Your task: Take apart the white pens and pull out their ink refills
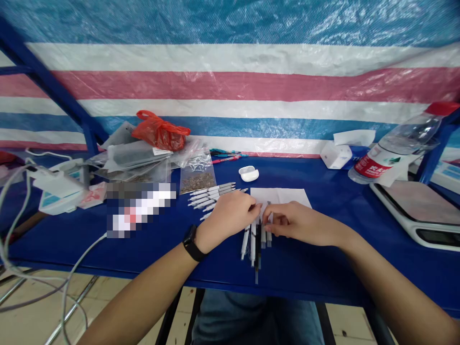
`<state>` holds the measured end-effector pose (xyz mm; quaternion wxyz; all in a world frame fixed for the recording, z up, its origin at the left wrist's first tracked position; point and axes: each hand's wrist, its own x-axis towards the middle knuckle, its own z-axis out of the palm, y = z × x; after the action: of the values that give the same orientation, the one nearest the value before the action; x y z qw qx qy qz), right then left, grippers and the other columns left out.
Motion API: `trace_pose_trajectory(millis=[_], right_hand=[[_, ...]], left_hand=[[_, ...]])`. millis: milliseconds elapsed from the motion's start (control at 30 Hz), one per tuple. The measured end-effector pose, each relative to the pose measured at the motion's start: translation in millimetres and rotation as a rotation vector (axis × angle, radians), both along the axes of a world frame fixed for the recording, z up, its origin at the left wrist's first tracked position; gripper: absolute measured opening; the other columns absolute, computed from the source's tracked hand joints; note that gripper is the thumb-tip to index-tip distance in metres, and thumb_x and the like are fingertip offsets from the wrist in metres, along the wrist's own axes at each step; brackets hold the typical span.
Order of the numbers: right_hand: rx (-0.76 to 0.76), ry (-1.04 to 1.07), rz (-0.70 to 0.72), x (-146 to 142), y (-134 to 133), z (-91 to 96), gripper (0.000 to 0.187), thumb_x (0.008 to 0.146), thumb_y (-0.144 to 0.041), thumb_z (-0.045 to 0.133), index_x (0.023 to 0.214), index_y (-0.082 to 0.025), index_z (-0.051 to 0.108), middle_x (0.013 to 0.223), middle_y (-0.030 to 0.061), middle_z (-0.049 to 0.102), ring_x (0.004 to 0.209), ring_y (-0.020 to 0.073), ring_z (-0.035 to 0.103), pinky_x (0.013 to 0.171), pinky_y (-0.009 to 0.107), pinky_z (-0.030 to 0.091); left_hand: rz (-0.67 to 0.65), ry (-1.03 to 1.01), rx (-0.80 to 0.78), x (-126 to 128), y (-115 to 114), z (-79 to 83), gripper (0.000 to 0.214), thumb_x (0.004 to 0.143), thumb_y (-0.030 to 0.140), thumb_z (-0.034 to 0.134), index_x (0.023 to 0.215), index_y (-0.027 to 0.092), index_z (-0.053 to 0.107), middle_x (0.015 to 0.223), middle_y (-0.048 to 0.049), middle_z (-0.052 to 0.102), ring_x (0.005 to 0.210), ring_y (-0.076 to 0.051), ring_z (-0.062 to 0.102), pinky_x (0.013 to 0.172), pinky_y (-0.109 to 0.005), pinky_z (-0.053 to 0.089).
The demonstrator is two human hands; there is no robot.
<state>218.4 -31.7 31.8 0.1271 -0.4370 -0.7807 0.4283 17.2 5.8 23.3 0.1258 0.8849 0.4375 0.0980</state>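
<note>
My left hand [230, 214], with a black watch on its wrist, curls over the tops of several white and black pens [254, 244] lying side by side near the front edge of the blue table [316, 268]. My right hand [294, 221] meets it from the right, fingers pinched on the same pens. A white sheet of paper [283, 195] lies just behind both hands. More white pens [210, 194] lie in a row to the left of my left hand.
A clear bag of small parts [197, 178], grey bags and a red plastic bag [160, 132] sit at the back left. A white earbud case [248, 173], a tissue box [336, 155], a tilted water bottle [395, 148] and a scale [417, 211] stand to the right. Cables [43, 282] hang at left.
</note>
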Motion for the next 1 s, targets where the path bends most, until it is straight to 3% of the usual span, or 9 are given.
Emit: trace_pose_trajectory(millis=[100,200,300,400,500,700,900,1000], right_hand=[[-0.029,0.014,-0.006,1,2,1.1,0.022,0.094,-0.041,0.056,0.091,-0.020,0.062,0.069,-0.0008,0.062,0.061,0.0142,0.054,0.059,0.026,0.040],[-0.002,0.013,-0.035,3,6,3.2,0.025,0.095,-0.043,0.054,0.089,-0.020,0.063,0.070,-0.0004,0.060,0.063,0.0149,0.054,0.060,0.026,0.040],[0.070,-0.011,-0.073,4,8,3.2,0.026,0.094,-0.043,0.054,0.088,-0.019,0.065,0.072,0.0008,0.060,0.064,0.0156,0.053,0.061,0.027,0.038],[0.097,-0.017,-0.057,2,7,1.9,0.027,0.095,-0.042,0.054,0.085,-0.020,0.066,0.073,0.0013,0.062,0.065,0.0161,0.054,0.061,0.027,0.038],[0.104,0.004,-0.025,-1,4,0.9,0.026,0.096,-0.039,0.053,0.086,-0.020,0.067,0.073,0.0009,0.063,0.065,0.0161,0.055,0.062,0.028,0.039],[0.141,-0.011,-0.043,-1,3,0.2,0.025,0.096,-0.036,0.053,0.082,-0.020,0.067,0.071,0.0007,0.063,0.063,0.0155,0.055,0.061,0.027,0.039],[0.244,-0.063,-0.073,0,8,-2.9,0.024,0.097,-0.032,0.053,0.081,-0.020,0.066,0.073,0.0011,0.066,0.065,0.0161,0.058,0.062,0.027,0.041],[0.372,-0.136,-0.134,2,10,-4.5,0.022,0.097,-0.030,0.053,0.081,-0.020,0.065,0.073,0.0021,0.067,0.064,0.0166,0.059,0.062,0.028,0.040]], left_hand=[[0.012,-0.009,-0.007,-7,-5,6.7,0.038,0.098,0.030,0.053,0.062,0.018,0.056,0.060,-0.0020,0.055,0.060,-0.018,0.054,0.054,-0.030,0.029],[-0.049,-0.121,0.048,-24,-27,9.1,0.022,0.092,0.041,0.068,0.094,0.020,0.066,0.095,-0.0046,0.066,0.089,-0.023,0.062,0.074,-0.031,0.046],[-0.191,-0.257,0.060,-41,-57,1.6,0.056,0.078,0.054,0.082,0.121,0.025,0.060,0.123,-0.0080,0.059,0.116,-0.027,0.055,0.095,-0.037,0.050],[-0.264,-0.213,0.095,-51,-79,-10.5,0.085,0.067,0.052,0.090,0.139,0.032,0.051,0.142,-0.0104,0.049,0.135,-0.036,0.041,0.108,-0.051,0.044],[-0.265,-0.180,0.120,-54,-85,-19.9,0.088,0.066,0.049,0.092,0.142,0.037,0.049,0.149,-0.0101,0.042,0.141,-0.041,0.032,0.110,-0.059,0.042],[-0.176,-0.185,0.167,-48,-78,-30.3,0.060,0.082,0.041,0.082,0.135,0.034,0.055,0.147,-0.0099,0.046,0.142,-0.039,0.033,0.111,-0.060,0.040],[-0.215,-0.256,0.157,-48,-78,-30.2,0.057,0.083,0.048,0.079,0.133,0.033,0.057,0.145,-0.0085,0.049,0.142,-0.036,0.034,0.110,-0.053,0.042],[-0.101,-0.321,0.232,-59,-70,-24.5,0.036,0.095,0.042,0.067,0.128,0.029,0.060,0.137,-0.0089,0.055,0.133,-0.031,0.045,0.106,-0.046,0.044]])
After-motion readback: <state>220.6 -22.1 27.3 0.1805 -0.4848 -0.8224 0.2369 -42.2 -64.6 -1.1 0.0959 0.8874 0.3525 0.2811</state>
